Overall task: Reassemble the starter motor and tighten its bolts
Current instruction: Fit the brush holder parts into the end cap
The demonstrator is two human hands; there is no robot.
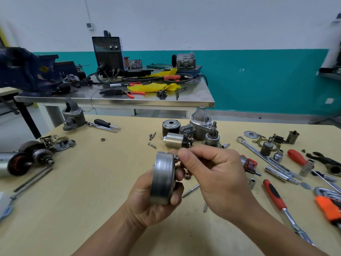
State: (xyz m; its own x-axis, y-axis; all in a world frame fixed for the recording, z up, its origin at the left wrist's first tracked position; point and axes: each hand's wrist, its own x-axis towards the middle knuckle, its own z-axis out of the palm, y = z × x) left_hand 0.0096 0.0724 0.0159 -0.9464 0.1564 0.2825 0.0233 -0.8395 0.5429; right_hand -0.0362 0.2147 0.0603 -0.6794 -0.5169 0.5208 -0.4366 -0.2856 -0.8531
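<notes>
My left hand [147, 198] grips a short grey steel starter housing ring [162, 178], held on edge above the wooden table [83, 191]. My right hand [214, 174] pinches a small metal part [176, 158] against the ring's upper right edge; what the part is stays hidden by my fingers. Behind my hands lie the solenoid [174, 140], a black cylindrical housing [170, 127], the aluminium nose housing [200, 122] and the pinion drive gear [213, 136]. Loose bolts [152, 140] lie to the left of the solenoid.
A spanner [258, 152], sockets, red-handled screwdrivers [275, 196] and small parts crowd the right of the table. An armature [20, 163] and another starter's parts lie at the left, with a grey housing [72, 115] at the back left. A steel bench [114, 98] with a welder stands behind.
</notes>
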